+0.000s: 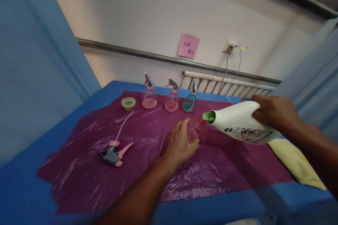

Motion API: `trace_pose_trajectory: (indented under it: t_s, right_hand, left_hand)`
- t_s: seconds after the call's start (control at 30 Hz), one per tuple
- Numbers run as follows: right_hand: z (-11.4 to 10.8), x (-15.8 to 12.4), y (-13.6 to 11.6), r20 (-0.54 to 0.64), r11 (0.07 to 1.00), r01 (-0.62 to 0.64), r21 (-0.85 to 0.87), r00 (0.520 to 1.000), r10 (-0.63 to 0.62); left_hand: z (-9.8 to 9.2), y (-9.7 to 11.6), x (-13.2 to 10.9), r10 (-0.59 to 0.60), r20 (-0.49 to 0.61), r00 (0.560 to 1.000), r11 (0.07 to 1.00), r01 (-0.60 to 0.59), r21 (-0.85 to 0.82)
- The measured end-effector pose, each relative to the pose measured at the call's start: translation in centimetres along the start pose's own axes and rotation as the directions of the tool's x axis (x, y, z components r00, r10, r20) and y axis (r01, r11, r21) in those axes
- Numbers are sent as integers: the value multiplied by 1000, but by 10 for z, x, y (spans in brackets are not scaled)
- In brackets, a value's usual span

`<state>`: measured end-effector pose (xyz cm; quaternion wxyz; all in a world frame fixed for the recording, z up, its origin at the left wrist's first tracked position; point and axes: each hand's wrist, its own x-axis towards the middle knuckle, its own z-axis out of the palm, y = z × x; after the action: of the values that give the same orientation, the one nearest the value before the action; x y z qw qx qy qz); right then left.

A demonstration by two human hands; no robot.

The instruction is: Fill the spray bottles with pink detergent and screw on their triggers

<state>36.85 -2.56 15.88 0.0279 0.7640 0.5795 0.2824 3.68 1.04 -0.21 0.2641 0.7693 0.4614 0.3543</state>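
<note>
My left hand (181, 142) is wrapped round a clear spray bottle (192, 132) without its spray head, its reddish neck leaning to the right. With my right hand (273, 110) I grip the handle of a white jug (243, 121), tipped on its side. The jug's green spout (209, 116) is at the bottle's neck; whether liquid is flowing I cannot make out. A grey and pink spray head (113, 154) with a thin tube lies to the left of my left hand.
Two spray bottles with pink liquid (149, 102) and a teal spray bottle (189, 103) stand at the back beside a small greenish cup (128, 103). Purple plastic sheeting (87, 140) covers the blue table (23, 179). A folded yellow cloth (297, 161) lies at the right.
</note>
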Motion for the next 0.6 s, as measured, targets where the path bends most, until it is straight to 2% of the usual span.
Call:
trace_pose_trajectory:
  t_s: [0.13,0.2,0.27,0.33,0.4,0.43,0.53,0.6]
  right_hand:
    - [24,0,6,-8,967,-116,229,993,121]
    - [34,-1,11,-2,887,-183,424,979,202]
    - [45,-5,13,43,719,-282,635,943,331]
    - [58,-10,13,129,480,-366,797,880,457]
    - [76,-15,11,201,285,-402,870,817,540]
    - [86,-16,10,216,226,-402,887,795,567]
    - [114,-16,7,200,159,-367,916,765,613]
    - [124,-16,6,142,185,-328,926,759,636]
  left_hand:
    - [0,-2,2,-18,-5,1000,1000,18,-20]
    - [0,-4,3,-25,-8,1000,999,24,-33]
    - [1,-5,4,-40,-12,999,998,40,-46]
    - [0,-5,5,-66,-8,998,996,65,-55]
    - [0,-5,5,-106,4,994,993,107,-59]
    - [0,-5,5,-127,10,992,990,127,-60]
    - [-1,-5,5,-156,20,988,986,157,-57]
    - [0,-7,4,-154,26,988,987,155,-52]
